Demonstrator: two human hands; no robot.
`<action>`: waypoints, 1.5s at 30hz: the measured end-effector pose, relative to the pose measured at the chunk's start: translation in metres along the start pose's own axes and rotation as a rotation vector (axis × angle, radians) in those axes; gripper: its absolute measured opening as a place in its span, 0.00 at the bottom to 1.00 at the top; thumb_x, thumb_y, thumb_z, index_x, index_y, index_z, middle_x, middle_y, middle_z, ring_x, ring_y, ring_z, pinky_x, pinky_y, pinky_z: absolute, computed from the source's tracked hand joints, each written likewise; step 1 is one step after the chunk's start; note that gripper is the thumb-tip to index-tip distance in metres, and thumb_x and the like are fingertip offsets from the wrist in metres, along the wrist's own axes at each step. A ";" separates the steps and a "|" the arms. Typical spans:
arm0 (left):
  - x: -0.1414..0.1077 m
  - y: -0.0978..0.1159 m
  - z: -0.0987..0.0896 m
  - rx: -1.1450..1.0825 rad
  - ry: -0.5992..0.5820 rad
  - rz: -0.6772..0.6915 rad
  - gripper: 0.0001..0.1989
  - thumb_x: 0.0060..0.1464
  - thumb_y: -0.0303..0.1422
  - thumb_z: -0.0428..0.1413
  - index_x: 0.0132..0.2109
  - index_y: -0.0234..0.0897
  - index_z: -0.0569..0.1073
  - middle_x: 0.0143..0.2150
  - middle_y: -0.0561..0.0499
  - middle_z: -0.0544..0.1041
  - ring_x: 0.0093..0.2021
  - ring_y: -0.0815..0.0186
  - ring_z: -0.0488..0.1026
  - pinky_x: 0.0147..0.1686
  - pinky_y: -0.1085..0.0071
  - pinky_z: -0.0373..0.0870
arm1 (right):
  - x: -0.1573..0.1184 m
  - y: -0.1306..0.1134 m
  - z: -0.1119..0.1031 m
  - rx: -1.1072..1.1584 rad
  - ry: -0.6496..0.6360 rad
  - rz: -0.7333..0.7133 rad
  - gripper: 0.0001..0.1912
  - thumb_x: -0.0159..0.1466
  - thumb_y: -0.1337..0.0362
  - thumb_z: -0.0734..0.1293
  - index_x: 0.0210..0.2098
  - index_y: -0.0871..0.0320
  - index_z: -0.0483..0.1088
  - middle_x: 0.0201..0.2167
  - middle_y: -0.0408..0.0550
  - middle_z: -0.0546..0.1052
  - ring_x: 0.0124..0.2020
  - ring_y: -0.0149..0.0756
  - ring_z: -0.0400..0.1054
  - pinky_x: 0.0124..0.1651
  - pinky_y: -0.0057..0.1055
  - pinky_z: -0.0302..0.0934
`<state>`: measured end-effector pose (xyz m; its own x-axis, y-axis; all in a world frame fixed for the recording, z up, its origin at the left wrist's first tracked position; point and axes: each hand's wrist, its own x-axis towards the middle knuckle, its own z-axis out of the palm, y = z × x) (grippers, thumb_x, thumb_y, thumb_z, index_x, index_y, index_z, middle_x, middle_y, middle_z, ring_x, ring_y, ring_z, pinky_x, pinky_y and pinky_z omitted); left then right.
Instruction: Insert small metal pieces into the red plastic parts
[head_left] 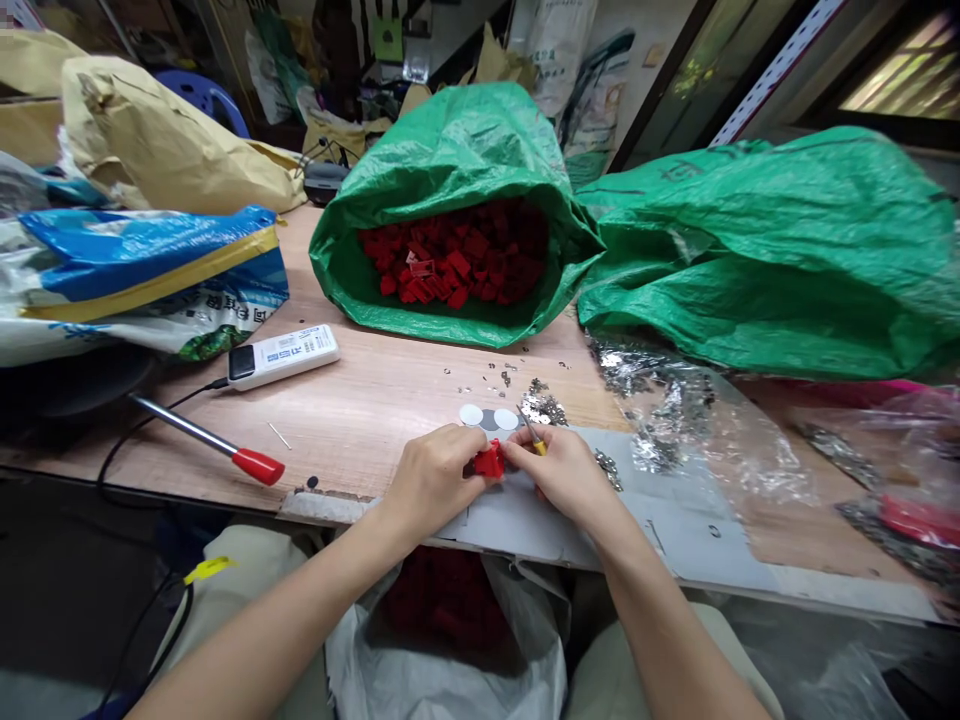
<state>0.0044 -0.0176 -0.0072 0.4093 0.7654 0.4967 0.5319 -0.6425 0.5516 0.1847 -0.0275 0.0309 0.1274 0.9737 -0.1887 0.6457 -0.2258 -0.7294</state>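
My left hand (441,470) is closed on a small red plastic part (490,459) just above the front of the table. My right hand (564,468) meets it from the other side, its fingertips at the part's edge. Tucked in that hand is a thin pointed metal tool with a yellow grip (539,447), its tip slanting up and away; its exact kind is unclear. Beyond my fingers lies a pile of small metal pieces (543,404). Two pale round discs (505,419) on a dark strip sit near my fingertips. Fingers partly hide the red part.
A green sack (457,140) of red parts lies open at the back, another green sack (765,250) to its right. Clear plastic bags (675,430) hold metal pieces. At left are a white device (285,356) and a red-tipped lever (259,466). Below hangs a pale bag (360,660).
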 end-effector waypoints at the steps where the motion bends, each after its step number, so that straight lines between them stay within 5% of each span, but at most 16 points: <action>1: 0.000 0.000 0.000 0.004 0.004 0.000 0.08 0.50 0.24 0.61 0.31 0.39 0.69 0.29 0.54 0.75 0.30 0.65 0.71 0.29 0.70 0.61 | 0.000 0.000 0.001 -0.012 0.013 -0.015 0.10 0.56 0.56 0.67 0.26 0.57 0.73 0.21 0.45 0.76 0.21 0.34 0.65 0.24 0.28 0.54; 6: 0.001 0.001 0.000 0.021 0.020 -0.004 0.09 0.50 0.24 0.60 0.30 0.39 0.68 0.28 0.54 0.74 0.29 0.66 0.70 0.28 0.70 0.60 | 0.000 0.001 0.005 -0.008 0.026 -0.048 0.11 0.57 0.56 0.67 0.27 0.57 0.75 0.26 0.46 0.79 0.25 0.36 0.68 0.28 0.29 0.57; 18: 0.000 0.001 -0.001 0.021 0.026 0.012 0.09 0.50 0.24 0.60 0.30 0.39 0.67 0.28 0.54 0.74 0.29 0.66 0.70 0.28 0.70 0.59 | 0.000 0.002 0.002 0.020 -0.009 -0.032 0.08 0.57 0.59 0.65 0.26 0.56 0.72 0.14 0.41 0.70 0.16 0.33 0.60 0.22 0.28 0.50; 29: -0.001 0.001 0.000 0.042 0.027 0.028 0.09 0.49 0.21 0.57 0.30 0.39 0.65 0.27 0.54 0.72 0.28 0.66 0.69 0.28 0.70 0.57 | -0.001 -0.002 0.005 -0.050 0.027 -0.063 0.08 0.56 0.60 0.65 0.24 0.57 0.71 0.25 0.45 0.76 0.26 0.35 0.67 0.30 0.29 0.56; 35: -0.002 0.002 -0.003 -0.013 -0.042 -0.078 0.07 0.52 0.26 0.61 0.34 0.38 0.70 0.30 0.54 0.75 0.30 0.67 0.71 0.29 0.72 0.62 | 0.002 0.008 -0.005 0.106 -0.189 -0.043 0.15 0.63 0.52 0.64 0.34 0.58 0.72 0.28 0.43 0.74 0.15 0.27 0.61 0.20 0.26 0.53; 40: -0.002 0.000 -0.006 -0.123 -0.082 -0.173 0.12 0.53 0.30 0.64 0.44 0.41 0.73 0.37 0.53 0.79 0.34 0.66 0.75 0.35 0.71 0.69 | 0.000 0.016 -0.019 0.189 -0.239 -0.045 0.20 0.66 0.47 0.62 0.43 0.58 0.69 0.33 0.43 0.73 0.15 0.24 0.60 0.17 0.25 0.54; 45: -0.001 -0.003 -0.007 -0.171 -0.088 -0.156 0.13 0.55 0.32 0.64 0.47 0.41 0.74 0.41 0.53 0.81 0.39 0.64 0.77 0.38 0.70 0.72 | -0.005 0.024 -0.032 0.186 -0.396 -0.081 0.24 0.68 0.45 0.60 0.39 0.61 0.73 0.26 0.40 0.65 0.16 0.23 0.57 0.18 0.24 0.53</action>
<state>-0.0032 -0.0166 -0.0046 0.3991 0.8514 0.3402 0.4634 -0.5075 0.7265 0.2242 -0.0368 0.0351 -0.2395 0.9104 -0.3373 0.4904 -0.1864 -0.8513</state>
